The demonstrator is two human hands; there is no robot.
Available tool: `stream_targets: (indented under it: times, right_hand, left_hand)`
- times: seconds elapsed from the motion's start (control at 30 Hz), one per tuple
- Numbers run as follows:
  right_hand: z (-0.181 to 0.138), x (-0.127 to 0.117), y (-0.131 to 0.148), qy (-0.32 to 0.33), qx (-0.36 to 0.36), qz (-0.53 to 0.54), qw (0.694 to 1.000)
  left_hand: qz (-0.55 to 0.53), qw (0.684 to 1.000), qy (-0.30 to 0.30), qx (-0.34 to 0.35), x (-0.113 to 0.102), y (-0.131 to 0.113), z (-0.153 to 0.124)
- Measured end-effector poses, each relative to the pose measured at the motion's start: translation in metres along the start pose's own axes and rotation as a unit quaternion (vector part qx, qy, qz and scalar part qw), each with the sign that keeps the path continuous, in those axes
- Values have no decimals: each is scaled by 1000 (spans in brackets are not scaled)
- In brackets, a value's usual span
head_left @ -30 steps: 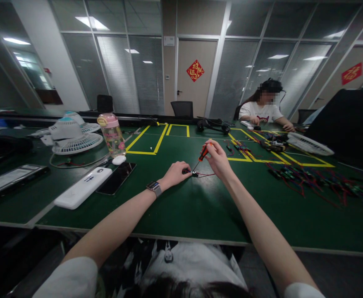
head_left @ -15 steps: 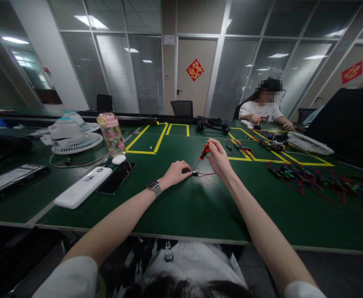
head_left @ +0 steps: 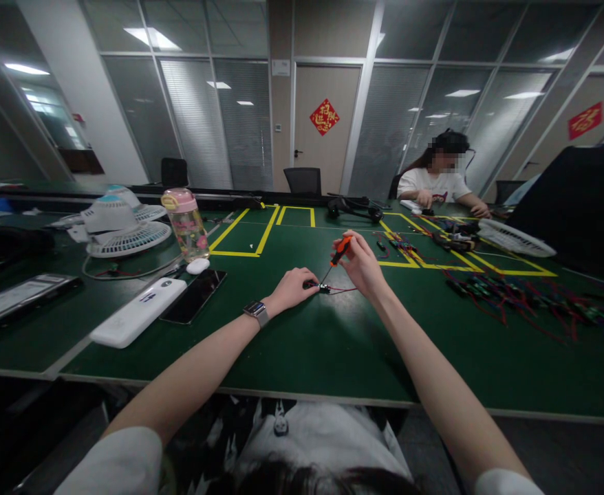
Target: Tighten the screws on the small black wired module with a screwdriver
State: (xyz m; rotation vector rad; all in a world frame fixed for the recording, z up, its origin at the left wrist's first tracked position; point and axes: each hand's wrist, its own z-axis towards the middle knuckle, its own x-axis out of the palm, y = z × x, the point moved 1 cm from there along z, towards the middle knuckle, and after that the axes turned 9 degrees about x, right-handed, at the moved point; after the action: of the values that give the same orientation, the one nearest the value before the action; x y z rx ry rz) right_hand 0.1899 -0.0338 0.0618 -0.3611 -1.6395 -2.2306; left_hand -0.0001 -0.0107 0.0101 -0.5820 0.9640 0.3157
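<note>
Fingertips of the right hand (head_left: 361,265) are closed on a small screwdriver with an orange and black handle (head_left: 339,253), pinched near the top of the handle. The thin shaft slants down and to the left from that pinch, and its tip meets a small black component with thin red wires (head_left: 324,289) on the green table mat (head_left: 333,344). A high, light hold like this would suit rolling the handle between thumb and fingers. The raised wrist puts the tool at a slant over the part.

Just left of the tip, the left hand (head_left: 292,289) lies low on the mat with its fingers curled shut against the component. Whether they pinch it or only press it flat cannot be told at this size. Either way the hold seems meant to stop so light a part from sliding or turning under the tip. The red wires trail away to the right, beneath the right hand.

A silver wristwatch (head_left: 257,311) sits on the left wrist. Further left of the grip lie a black phone (head_left: 195,295) and a white oblong power bank (head_left: 139,311), with a clear pink-capped bottle (head_left: 187,223) and a white desk fan (head_left: 121,230) beyond. Well to the right is a loose heap of red and black wired parts (head_left: 513,295). A co-worker in a white shirt (head_left: 439,182) sits across the table, hands busy with separate pieces.
</note>
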Motion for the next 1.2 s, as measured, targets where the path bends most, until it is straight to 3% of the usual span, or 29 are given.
stream_targets:
  times: [0.6,1.2]
  right_hand:
    - [3,-7,0,-29,-22,-43,998]
    - [-3,1,6,6,-51,-98,994]
  left_hand:
    - [-4,1000,-1,3,1,1,0]
    - [3,1000,5,8,0,0,0]
